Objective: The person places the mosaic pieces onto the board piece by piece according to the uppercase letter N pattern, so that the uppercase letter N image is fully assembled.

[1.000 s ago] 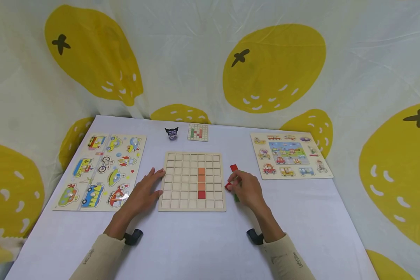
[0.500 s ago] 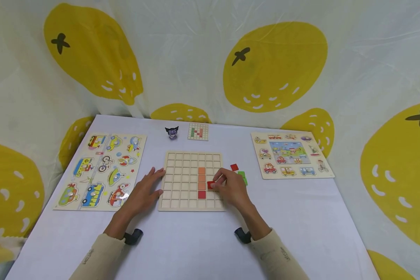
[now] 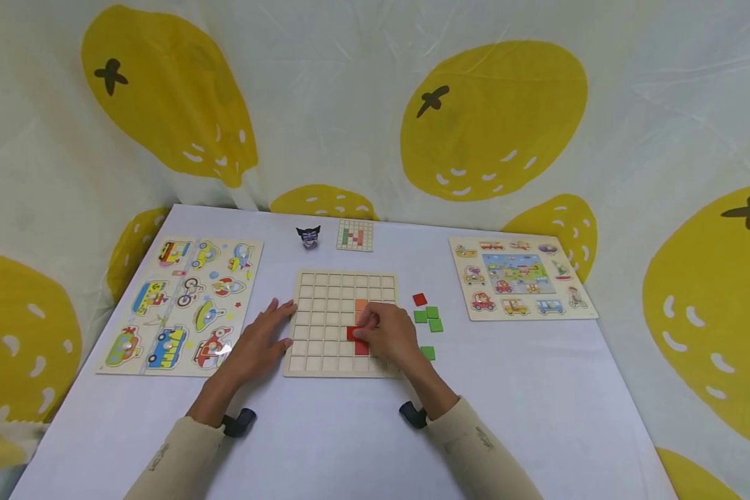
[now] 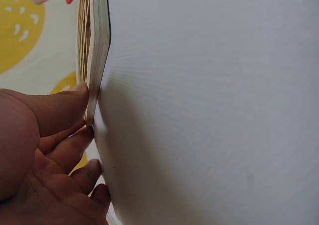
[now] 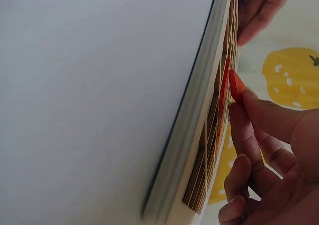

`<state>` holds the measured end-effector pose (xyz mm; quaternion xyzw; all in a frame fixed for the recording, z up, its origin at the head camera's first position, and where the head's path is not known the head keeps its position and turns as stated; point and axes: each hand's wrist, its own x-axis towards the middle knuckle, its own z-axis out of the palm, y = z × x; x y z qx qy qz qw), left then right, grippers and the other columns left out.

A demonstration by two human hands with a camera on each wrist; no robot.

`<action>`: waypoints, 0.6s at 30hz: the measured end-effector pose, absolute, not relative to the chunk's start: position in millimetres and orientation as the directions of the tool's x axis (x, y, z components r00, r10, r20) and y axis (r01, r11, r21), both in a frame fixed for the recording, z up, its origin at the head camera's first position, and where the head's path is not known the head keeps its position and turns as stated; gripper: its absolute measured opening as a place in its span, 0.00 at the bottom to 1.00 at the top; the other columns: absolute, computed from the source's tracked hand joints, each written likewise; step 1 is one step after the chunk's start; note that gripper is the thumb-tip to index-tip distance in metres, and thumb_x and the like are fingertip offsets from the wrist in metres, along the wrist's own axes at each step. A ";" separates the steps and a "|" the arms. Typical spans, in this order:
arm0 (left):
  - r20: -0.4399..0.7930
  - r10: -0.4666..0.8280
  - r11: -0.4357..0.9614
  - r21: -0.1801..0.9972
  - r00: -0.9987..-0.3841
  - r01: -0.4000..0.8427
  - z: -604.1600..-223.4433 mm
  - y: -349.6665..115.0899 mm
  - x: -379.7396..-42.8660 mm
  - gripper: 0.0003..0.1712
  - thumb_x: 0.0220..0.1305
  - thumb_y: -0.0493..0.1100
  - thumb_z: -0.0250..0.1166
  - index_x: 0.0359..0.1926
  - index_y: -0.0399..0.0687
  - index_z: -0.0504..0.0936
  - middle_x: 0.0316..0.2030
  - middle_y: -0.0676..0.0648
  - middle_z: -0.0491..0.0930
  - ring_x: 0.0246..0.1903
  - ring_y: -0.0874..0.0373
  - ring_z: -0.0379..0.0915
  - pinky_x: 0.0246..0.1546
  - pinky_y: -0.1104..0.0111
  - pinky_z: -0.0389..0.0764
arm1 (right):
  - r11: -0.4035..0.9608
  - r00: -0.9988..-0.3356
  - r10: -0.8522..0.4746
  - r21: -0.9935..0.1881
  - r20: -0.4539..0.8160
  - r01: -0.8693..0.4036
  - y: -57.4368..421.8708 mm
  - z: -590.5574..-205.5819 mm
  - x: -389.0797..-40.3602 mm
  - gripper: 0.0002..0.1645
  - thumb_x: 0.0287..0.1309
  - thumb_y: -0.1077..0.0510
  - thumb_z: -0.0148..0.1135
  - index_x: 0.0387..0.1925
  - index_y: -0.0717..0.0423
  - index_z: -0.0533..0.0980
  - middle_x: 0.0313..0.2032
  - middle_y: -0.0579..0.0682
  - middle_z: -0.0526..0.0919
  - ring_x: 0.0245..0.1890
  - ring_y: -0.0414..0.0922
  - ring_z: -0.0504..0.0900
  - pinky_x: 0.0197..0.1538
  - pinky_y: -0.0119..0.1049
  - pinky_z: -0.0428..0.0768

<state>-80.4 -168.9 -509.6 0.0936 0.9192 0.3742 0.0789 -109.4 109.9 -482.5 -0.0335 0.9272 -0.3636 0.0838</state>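
Pinching a red tile (image 3: 351, 333) below the head view's centre, the right hand (image 3: 389, 335) slants across the grid board (image 3: 321, 312), hiding part; the left hand (image 3: 260, 344), loosely spread, touches the board's left edge; sleeves (image 3: 178, 455) are cut off below.

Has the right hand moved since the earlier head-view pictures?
Yes, leftward: the right hand went from beside the wooden grid board to above it, pinching a red tile.

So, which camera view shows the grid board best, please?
The head view: the grid board shows its upper face, only partly covered by the right hand. Both wrist views show part of it steeply, mostly its edge.
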 end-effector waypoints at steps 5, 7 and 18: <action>-0.065 0.233 0.699 0.705 -0.970 0.120 -509.8 -168.0 -81.0 0.43 0.69 0.33 0.69 0.81 0.49 0.64 0.83 0.42 0.59 0.85 0.38 0.42 0.84 0.39 0.48 | 0.752 -0.987 -0.118 -0.658 -0.107 -0.019 101.1 -483.1 -112.2 0.11 0.58 0.54 0.80 0.29 0.43 0.82 0.24 0.42 0.81 0.30 0.41 0.79 0.31 0.34 0.76; -0.065 0.233 0.697 0.707 -0.970 0.120 -509.9 -167.8 -81.0 0.43 0.69 0.33 0.69 0.81 0.49 0.64 0.83 0.42 0.59 0.85 0.38 0.42 0.84 0.39 0.47 | 0.762 -0.987 -0.115 -0.648 -0.108 -0.018 98.1 -481.8 -112.3 0.11 0.58 0.54 0.80 0.29 0.43 0.82 0.24 0.41 0.81 0.31 0.41 0.79 0.32 0.34 0.77; -0.072 0.230 0.700 0.706 -0.970 0.114 -509.9 -169.0 -80.6 0.42 0.69 0.33 0.69 0.81 0.49 0.64 0.83 0.41 0.59 0.85 0.38 0.42 0.85 0.39 0.47 | 0.819 -0.986 -0.138 -0.570 -0.092 -0.061 92.2 -482.0 -112.5 0.10 0.58 0.52 0.80 0.28 0.43 0.84 0.21 0.41 0.78 0.35 0.41 0.76 0.33 0.34 0.74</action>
